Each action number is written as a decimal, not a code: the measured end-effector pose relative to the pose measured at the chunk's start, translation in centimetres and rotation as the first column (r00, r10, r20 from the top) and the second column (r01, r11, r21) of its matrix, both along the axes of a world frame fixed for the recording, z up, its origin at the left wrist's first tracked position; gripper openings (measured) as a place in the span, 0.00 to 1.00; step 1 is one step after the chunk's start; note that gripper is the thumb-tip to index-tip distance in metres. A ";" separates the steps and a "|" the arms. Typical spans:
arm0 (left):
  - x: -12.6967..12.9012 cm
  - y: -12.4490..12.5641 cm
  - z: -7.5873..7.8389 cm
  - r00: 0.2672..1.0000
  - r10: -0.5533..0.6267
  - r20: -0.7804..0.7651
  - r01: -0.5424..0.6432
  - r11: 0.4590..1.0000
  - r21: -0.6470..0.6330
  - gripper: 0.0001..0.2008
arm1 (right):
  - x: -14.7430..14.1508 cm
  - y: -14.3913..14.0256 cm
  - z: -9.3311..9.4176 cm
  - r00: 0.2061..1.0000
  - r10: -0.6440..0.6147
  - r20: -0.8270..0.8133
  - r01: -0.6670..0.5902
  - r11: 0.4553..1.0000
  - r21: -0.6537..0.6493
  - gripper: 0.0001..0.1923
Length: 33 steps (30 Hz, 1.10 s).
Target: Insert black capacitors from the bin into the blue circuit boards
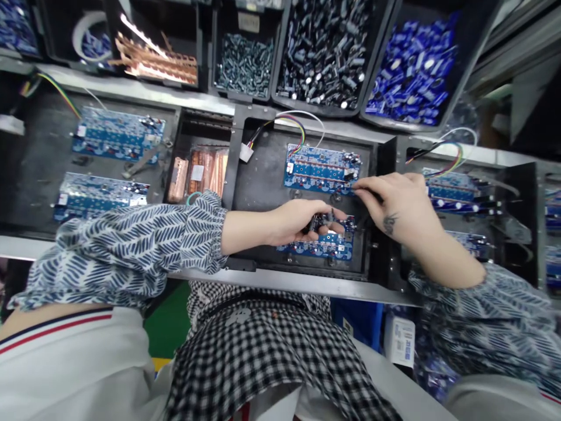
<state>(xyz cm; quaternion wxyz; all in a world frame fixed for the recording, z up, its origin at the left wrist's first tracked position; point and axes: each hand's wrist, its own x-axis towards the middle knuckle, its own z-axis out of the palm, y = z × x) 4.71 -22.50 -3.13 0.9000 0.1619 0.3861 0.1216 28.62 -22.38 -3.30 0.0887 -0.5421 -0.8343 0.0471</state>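
My left hand (298,221) is curled over a handful of small dark parts (323,222), resting on the near blue circuit board (324,245) in the black tray (263,181). My right hand (394,204) lies just beside it, fingertips pinched at the right edge of the far blue circuit board (322,168); what they pinch, I cannot tell.

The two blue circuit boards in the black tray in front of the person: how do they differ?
The far board lies fully in view, touched only at its right edge by the right hand. The near board is partly covered by the left hand, which holds small dark parts over it. Both are blue and lie flat in the tray.
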 end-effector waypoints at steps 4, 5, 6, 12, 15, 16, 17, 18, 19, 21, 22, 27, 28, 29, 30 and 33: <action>0.0 -0.4 -0.3 0.998 -0.059 -0.016 0.061 0.992 0.115 0.11 | 0.1 0.1 -1.2 1.000 -0.019 0.015 0.019 1.000 0.015 0.12; 0.0 -0.5 -0.4 0.998 -0.059 -0.023 0.062 0.989 0.134 0.10 | 0.1 0.1 -1.3 1.000 -0.018 0.011 0.018 1.000 0.022 0.12; 0.1 -0.6 -0.4 0.998 -0.057 -0.030 0.061 0.988 0.142 0.11 | 0.1 0.1 -1.4 1.000 -0.018 0.012 0.018 0.999 0.033 0.12; 0.2 -0.4 0.0 0.995 -0.058 -0.086 0.066 0.993 0.097 0.10 | 0.0 0.4 -1.4 0.997 -0.078 -0.009 0.079 0.997 0.026 0.10; 0.3 -0.2 0.2 0.995 -0.067 -0.073 0.074 0.993 0.092 0.05 | 0.0 0.5 -1.5 0.996 -0.086 -0.020 0.087 0.996 0.019 0.10; 0.3 -0.2 0.1 0.996 -0.063 -0.069 0.069 0.993 0.096 0.04 | 0.0 0.5 -1.5 0.996 -0.084 -0.022 0.084 0.996 0.023 0.10; 0.3 -0.2 0.1 0.996 -0.055 -0.066 0.062 0.993 0.099 0.03 | 0.0 0.5 -1.4 0.997 -0.078 -0.021 0.079 0.997 0.027 0.10; 0.3 -0.2 0.0 0.997 -0.045 -0.067 0.052 0.993 0.103 0.03 | 0.0 0.5 -1.4 0.997 -0.070 -0.016 0.071 0.997 0.030 0.10; 0.4 -0.2 0.0 0.997 -0.036 -0.070 0.043 0.993 0.108 0.03 | 0.0 0.5 -1.3 0.998 -0.062 -0.008 0.062 0.998 0.031 0.10; 0.3 -0.3 0.0 0.997 -0.023 -0.079 0.033 0.991 0.128 0.04 | -0.1 0.4 -1.2 0.999 -0.041 0.009 0.041 0.999 0.034 0.11; 0.3 -0.3 0.0 0.996 -0.022 -0.089 0.035 0.989 0.141 0.05 | -0.1 0.3 -1.1 0.999 -0.028 0.015 0.027 0.999 0.041 0.11; 0.1 -0.5 0.4 0.993 -0.023 -0.120 0.045 0.983 0.180 0.06 | -0.3 0.1 -0.6 0.998 0.044 0.045 -0.047 0.997 0.057 0.13; 0.1 -0.5 0.5 0.993 -0.020 -0.116 0.041 0.982 0.184 0.06 | -0.3 0.2 -0.6 0.997 0.055 0.051 -0.058 0.997 0.056 0.13; 0.1 -0.5 0.5 0.994 -0.018 -0.110 0.039 0.981 0.188 0.06 | -0.2 0.3 -0.6 0.996 0.072 0.057 -0.075 0.996 0.056 0.13; 0.1 -0.5 0.5 0.994 -0.017 -0.105 0.037 0.981 0.191 0.06 | 0.0 0.5 -0.6 0.993 0.097 0.061 -0.100 0.993 0.058 0.14; 0.1 -0.5 0.4 0.995 -0.019 -0.099 0.038 0.980 0.194 0.06 | 0.5 1.2 -0.7 0.981 0.179 0.071 -0.183 0.982 0.050 0.15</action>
